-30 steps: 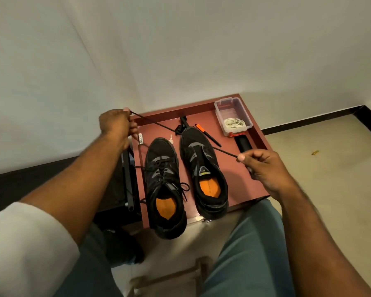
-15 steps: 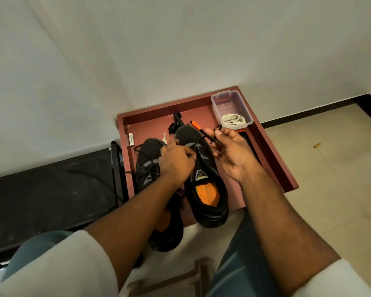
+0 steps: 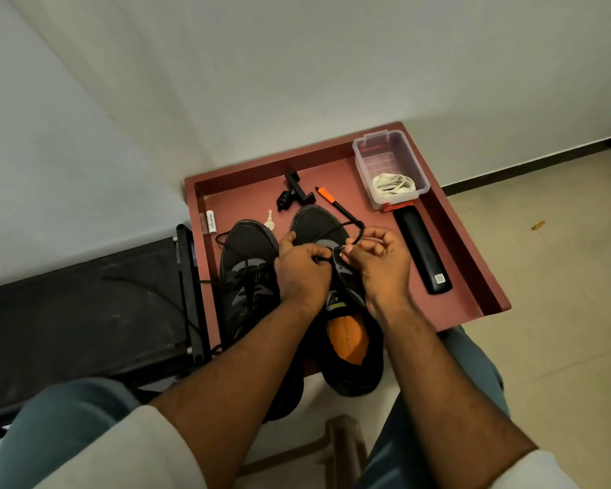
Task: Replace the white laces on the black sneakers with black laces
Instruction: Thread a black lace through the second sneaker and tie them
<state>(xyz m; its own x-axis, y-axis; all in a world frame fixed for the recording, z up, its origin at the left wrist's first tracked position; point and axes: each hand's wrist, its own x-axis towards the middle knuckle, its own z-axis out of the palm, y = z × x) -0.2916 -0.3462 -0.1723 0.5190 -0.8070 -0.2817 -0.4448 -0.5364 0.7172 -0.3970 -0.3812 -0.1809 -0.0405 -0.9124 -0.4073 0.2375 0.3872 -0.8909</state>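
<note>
Change: a second ago the black lace was stretched taut between two hands held wide apart; now both hands are brought together over the right sneaker, and the lace is slack, looping across its toe.
Meaning for the task: the lace ends appear to have been evened out, and threading of the lower eyelets is judged to be in hand on this shoe.
Progress: the left sneaker is already laced in black; the white laces are bundled in the clear plastic box at the far corner of the surface, so roughly the second half of the job is under way.
Left hand: knuckles up, fingers curled down onto the shoe's forefoot; the grip is closed tight, apparently on a lace end or the eyelet edge, though which cannot be told, as the fingertips are hidden.
Right hand: turned palm inward, thumb and forefinger pinched on the lace close to the eyelet row, remaining fingers loosely curled above; the loop runs out from this pinch.
Forearms: both are angled in from below, converging over the shoe's tongue.
Where the shoes are: side by side on the red tray-like surface, heels overhanging its near edge, orange insoles showing.
Also on the surface: an orange-tipped pen, a black clip-like holder, a small key, a white tube and a long black bar, none touched.
</note>
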